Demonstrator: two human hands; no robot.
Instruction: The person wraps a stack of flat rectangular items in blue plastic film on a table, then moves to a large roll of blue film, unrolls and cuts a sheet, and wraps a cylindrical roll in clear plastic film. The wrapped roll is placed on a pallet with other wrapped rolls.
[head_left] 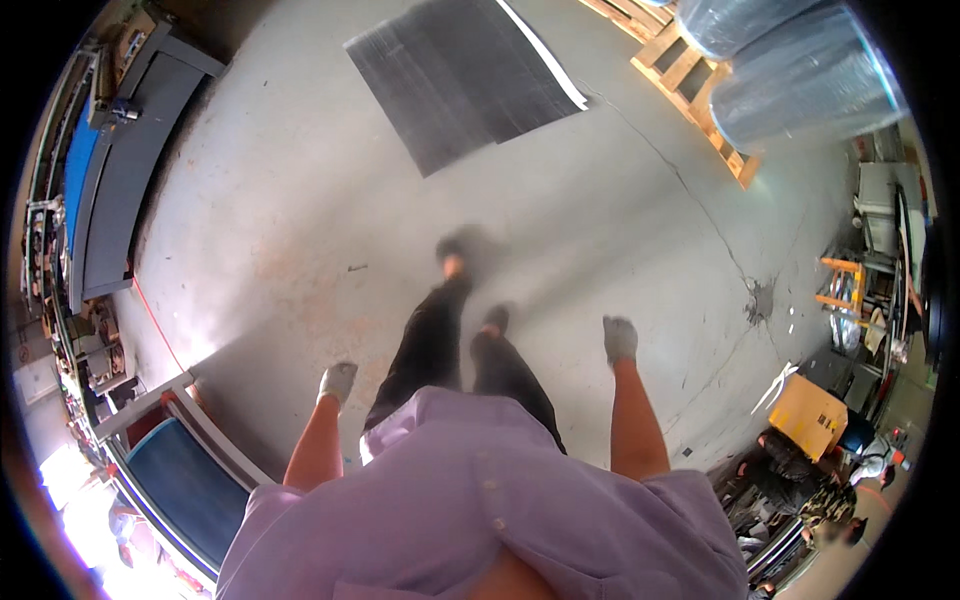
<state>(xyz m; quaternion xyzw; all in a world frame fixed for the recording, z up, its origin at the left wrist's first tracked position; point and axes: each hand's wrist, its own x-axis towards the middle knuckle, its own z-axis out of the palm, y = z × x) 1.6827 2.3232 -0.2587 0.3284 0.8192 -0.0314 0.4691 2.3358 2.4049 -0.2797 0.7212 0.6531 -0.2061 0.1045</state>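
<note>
My left hand (338, 381), in a pale grey work glove, hangs beside my left leg with its fingers curled in; nothing shows in it. Further out in front on the right, my right hand (620, 341) wears a matching glove. Its fingers are drawn together, and I see no object in them. Neither hand touches anything. Between them my legs in dark trousers (425, 335) are in mid-stride, the feet blurred. Ahead on the grey concrete floor (300, 200) lies a large dark flat sheet (465, 75) with a white strip along its right edge.
Large film-wrapped rolls (805, 85) stand on a wooden pallet (690, 85) at the far right. A dark grey bench (140, 160) is at the left; a framed blue panel (190, 480) stands nearer. A cardboard box (808, 415) and a person (828, 508) are at the lower right.
</note>
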